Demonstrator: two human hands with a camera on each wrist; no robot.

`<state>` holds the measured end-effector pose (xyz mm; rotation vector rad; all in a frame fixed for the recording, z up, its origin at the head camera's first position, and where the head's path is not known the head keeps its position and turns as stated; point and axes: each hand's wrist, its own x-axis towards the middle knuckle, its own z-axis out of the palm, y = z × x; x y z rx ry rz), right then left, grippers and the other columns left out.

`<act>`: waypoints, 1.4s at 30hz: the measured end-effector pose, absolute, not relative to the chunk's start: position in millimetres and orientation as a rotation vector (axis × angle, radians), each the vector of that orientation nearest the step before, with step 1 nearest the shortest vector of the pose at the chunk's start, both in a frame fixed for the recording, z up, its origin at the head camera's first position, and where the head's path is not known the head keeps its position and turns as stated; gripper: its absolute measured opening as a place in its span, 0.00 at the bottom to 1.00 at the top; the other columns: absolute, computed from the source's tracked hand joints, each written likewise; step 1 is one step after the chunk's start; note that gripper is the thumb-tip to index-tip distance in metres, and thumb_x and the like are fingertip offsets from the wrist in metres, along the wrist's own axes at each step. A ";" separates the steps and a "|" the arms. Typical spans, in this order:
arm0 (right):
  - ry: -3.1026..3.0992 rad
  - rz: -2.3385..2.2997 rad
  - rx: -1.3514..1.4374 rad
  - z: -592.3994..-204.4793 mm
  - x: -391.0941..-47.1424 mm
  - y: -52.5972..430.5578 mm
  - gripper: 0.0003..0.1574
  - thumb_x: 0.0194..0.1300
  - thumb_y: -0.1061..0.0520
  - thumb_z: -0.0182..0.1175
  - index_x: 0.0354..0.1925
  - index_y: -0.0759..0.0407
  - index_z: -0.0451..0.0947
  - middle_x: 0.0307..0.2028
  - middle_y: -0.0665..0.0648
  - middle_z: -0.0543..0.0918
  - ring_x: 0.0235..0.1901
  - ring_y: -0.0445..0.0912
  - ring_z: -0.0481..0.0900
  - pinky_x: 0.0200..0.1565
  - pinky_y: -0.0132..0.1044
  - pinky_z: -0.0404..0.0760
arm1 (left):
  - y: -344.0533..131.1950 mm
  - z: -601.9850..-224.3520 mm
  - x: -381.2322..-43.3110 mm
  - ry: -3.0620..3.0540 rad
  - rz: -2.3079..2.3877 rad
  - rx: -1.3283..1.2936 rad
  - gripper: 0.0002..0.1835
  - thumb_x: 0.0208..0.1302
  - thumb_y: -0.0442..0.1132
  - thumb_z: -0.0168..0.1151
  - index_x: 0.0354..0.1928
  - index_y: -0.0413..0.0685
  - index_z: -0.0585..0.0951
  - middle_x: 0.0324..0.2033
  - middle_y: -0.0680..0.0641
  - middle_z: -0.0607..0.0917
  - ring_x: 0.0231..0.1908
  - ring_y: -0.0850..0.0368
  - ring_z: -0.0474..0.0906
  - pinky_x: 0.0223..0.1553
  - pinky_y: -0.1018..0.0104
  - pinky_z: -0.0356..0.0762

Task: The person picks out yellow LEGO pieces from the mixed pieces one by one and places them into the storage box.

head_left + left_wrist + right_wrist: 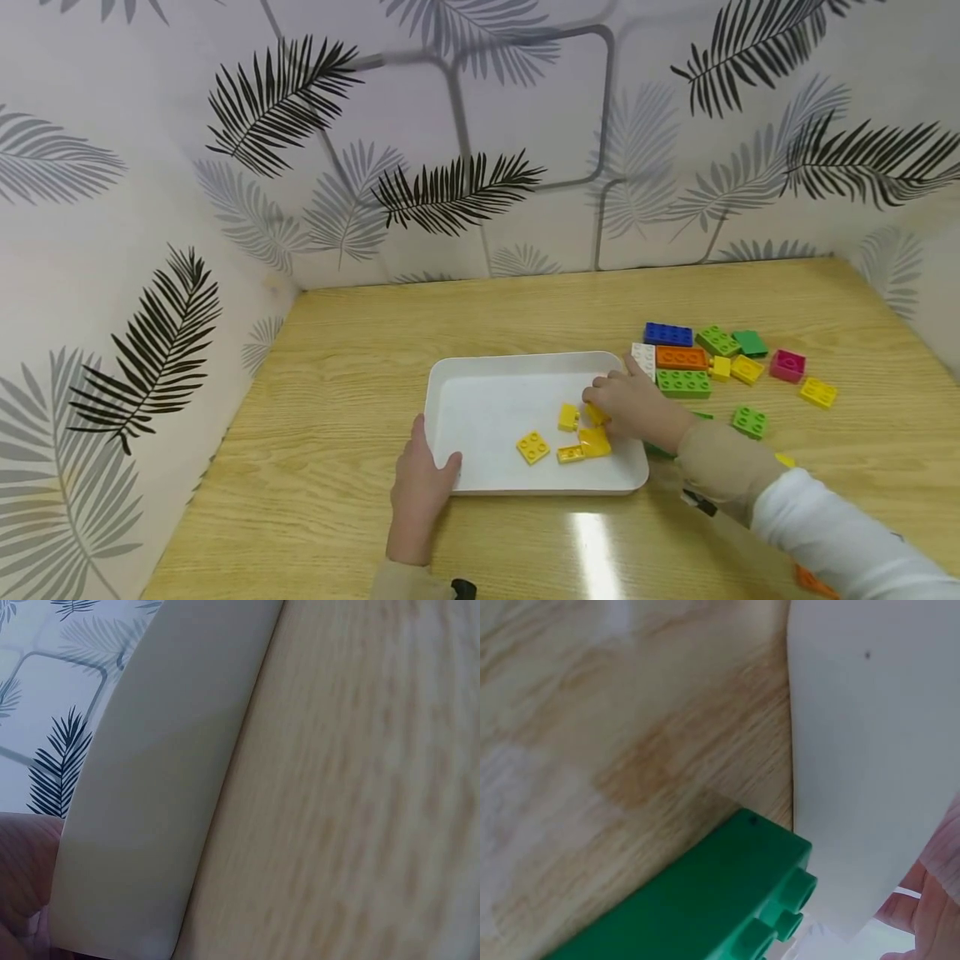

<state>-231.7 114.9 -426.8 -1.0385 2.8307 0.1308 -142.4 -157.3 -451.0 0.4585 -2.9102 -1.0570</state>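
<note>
A shallow white tray (480, 396) lies on the wooden table. At its front left corner my left hand (422, 479) grips the rim, the thumb over the front wall and the fingers along the left side. My right hand (630, 404) reaches over the tray's right rim, fingers curled down at a yellow brick (596, 414) they partly cover. Close by in the tray lie a yellow brick with side pegs (567, 417), a smooth yellow piece (595, 442), a narrow yellow brick (570, 454) and a square yellow brick (532, 447). Both wrist views show the tray's outer wall.
Right of the tray lie loose bricks: blue (668, 335), white (643, 358), orange (681, 358), light green (682, 383), magenta (787, 365) and several others. A dark green brick (697, 892) sits beside the tray's right wall, below my right forearm. Leaf-patterned walls (525, 242) bound the table.
</note>
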 end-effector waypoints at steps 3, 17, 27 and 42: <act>2.827 0.146 -1.033 -428.0 -231.0 116.1 0.21 0.46 0.54 0.69 0.41 0.54 0.77 0.38 0.54 0.80 0.39 0.54 0.76 0.53 0.66 0.52 | -156.5 -451.6 -142.5 -2.915 -1.054 0.455 0.40 0.53 0.41 0.61 0.65 0.40 0.54 0.54 0.31 0.69 0.52 0.33 0.66 0.40 0.37 0.68; 2.849 0.087 -1.026 -417.0 -226.4 124.7 0.24 0.45 0.52 0.70 0.43 0.54 0.77 0.40 0.55 0.80 0.43 0.55 0.75 0.53 0.64 0.55 | -153.6 -448.1 -141.9 -2.928 -1.071 0.479 0.40 0.54 0.41 0.60 0.66 0.40 0.53 0.55 0.31 0.68 0.53 0.32 0.64 0.41 0.36 0.66; 2.874 0.025 -0.943 -407.3 -225.6 137.1 0.23 0.49 0.56 0.67 0.46 0.55 0.76 0.44 0.57 0.78 0.46 0.56 0.74 0.53 0.63 0.57 | -153.9 -449.2 -141.5 -2.948 -1.045 0.485 0.41 0.54 0.41 0.61 0.66 0.39 0.52 0.55 0.31 0.68 0.53 0.33 0.64 0.42 0.37 0.66; 2.934 -0.154 -0.911 -395.8 -228.9 171.5 0.22 0.47 0.59 0.68 0.43 0.61 0.77 0.37 0.58 0.80 0.37 0.53 0.77 0.44 0.57 0.69 | -153.1 -449.2 -141.6 -2.943 -1.052 0.492 0.41 0.54 0.42 0.60 0.66 0.40 0.52 0.55 0.30 0.68 0.53 0.33 0.64 0.42 0.37 0.66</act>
